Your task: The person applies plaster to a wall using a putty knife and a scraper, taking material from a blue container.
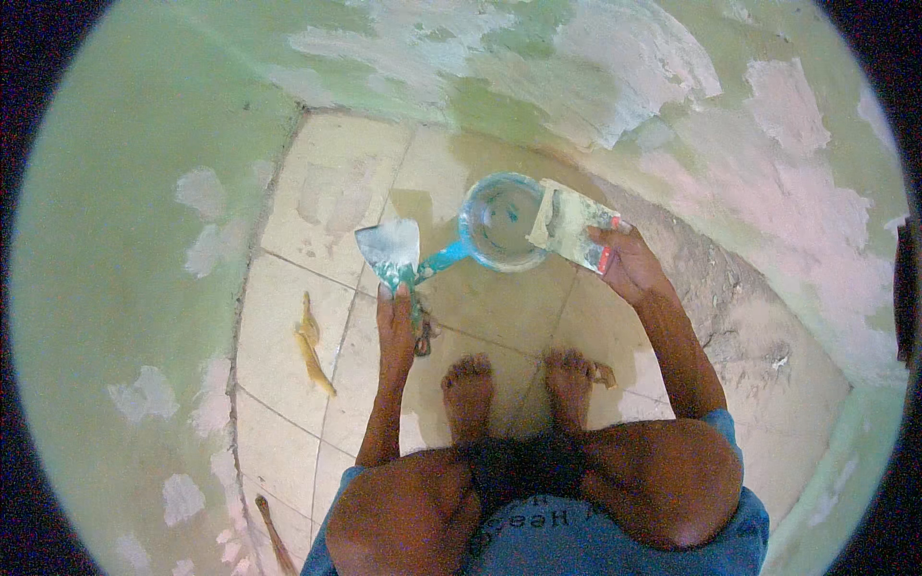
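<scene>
My left hand (396,312) grips a putty knife (389,248), its fan-shaped blade pale and smeared with teal and white. A round blue pan (502,220) with residue inside sits ahead of my feet, its blue handle reaching back behind the putty knife; whether my fingers also touch that handle, I cannot tell. In my right hand (631,261) is a wide rectangular filling blade (569,223) with a red-edged grip, coated in pale filler and held over the pan's right rim.
Patched green walls (144,240) meet a tiled floor (327,173) with a rough strip along the right. A yellow crumpled strip (315,350) lies left of me, a brown stick (277,538) at lower left. My bare feet (468,394) are below the pan, near a small dark curled object (424,341).
</scene>
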Demonstrator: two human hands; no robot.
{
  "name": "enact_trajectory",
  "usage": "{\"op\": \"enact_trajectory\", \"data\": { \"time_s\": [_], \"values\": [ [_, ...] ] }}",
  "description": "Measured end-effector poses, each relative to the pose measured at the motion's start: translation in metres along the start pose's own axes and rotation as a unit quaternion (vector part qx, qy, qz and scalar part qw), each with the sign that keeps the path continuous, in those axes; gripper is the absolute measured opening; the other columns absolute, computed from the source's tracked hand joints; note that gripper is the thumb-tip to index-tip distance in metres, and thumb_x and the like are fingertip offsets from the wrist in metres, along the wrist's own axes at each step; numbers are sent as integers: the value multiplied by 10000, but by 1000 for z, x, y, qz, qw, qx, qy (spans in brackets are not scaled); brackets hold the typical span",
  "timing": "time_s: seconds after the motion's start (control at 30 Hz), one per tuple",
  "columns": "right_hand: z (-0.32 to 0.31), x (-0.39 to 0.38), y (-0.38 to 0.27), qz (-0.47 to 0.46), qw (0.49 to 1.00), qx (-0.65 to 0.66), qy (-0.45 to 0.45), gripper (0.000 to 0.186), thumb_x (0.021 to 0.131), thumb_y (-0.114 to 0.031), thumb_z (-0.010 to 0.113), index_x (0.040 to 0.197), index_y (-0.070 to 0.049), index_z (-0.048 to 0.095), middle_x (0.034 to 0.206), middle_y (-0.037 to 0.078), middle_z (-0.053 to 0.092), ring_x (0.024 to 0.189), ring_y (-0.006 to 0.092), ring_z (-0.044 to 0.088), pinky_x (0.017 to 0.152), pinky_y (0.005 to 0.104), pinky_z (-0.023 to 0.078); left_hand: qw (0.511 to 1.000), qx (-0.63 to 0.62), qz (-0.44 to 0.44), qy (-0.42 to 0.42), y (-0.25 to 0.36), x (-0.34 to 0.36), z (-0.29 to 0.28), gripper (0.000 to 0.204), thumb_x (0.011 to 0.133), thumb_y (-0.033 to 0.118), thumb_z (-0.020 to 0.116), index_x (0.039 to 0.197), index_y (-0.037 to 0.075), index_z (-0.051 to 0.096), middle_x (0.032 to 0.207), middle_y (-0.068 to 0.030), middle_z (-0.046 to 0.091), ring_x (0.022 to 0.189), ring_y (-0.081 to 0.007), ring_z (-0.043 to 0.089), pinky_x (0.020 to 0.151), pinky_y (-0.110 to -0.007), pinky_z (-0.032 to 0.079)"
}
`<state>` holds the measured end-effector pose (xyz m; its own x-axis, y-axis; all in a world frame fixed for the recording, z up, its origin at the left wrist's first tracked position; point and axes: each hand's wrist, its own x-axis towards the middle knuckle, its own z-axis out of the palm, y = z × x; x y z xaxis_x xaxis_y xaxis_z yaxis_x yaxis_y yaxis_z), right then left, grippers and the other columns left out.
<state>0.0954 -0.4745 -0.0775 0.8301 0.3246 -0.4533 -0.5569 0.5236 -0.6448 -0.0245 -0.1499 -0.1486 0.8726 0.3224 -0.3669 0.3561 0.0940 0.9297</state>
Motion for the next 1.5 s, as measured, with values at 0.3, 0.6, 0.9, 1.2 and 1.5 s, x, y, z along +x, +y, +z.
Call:
{"op": "enact_trajectory", "data": {
  "time_s": [0.3,0.6,0.9,1.2,1.5],
  "values": [
    [49,-9,-32,-181,952,-226,-101,177,774,15,611,949,-13,611,943,91,645,876,205,615,765,310,511,969,-66,-60,-231,113,-39,29,310,874,300,520,1014,24,501,699,-80,564,529,-160,544,475,-254,448],
    [84,-28,-74,-414,709,-506,-266,151,811,-184,576,749,-129,702,922,36,684,1033,252,558,950,407,392,937,-86,-119,-318,152,-50,43,228,909,240,467,1018,44,513,713,-24,546,560,-100,521,498,-241,435],
    [80,-26,-49,-500,693,-479,-200,172,856,-198,534,792,-147,685,937,36,677,1032,274,559,938,408,406,961,-22,33,-273,131,-58,55,245,907,201,438,1084,42,498,774,-25,545,598,-95,512,534,-241,426],
    [69,-15,-22,-538,697,-458,-126,171,808,4,553,831,-119,670,936,56,674,1021,241,578,856,370,478,964,-11,70,-257,117,-57,61,264,905,200,424,1085,17,488,772,-45,545,598,-109,513,525,-257,425],
    [60,1,-9,-518,720,-461,-31,262,750,115,494,860,-69,646,975,84,649,935,232,614,786,330,504,955,74,99,-270,119,-61,61,260,898,172,426,1076,-4,498,757,-76,559,597,-130,523,553,-288,439]
  ]
}}
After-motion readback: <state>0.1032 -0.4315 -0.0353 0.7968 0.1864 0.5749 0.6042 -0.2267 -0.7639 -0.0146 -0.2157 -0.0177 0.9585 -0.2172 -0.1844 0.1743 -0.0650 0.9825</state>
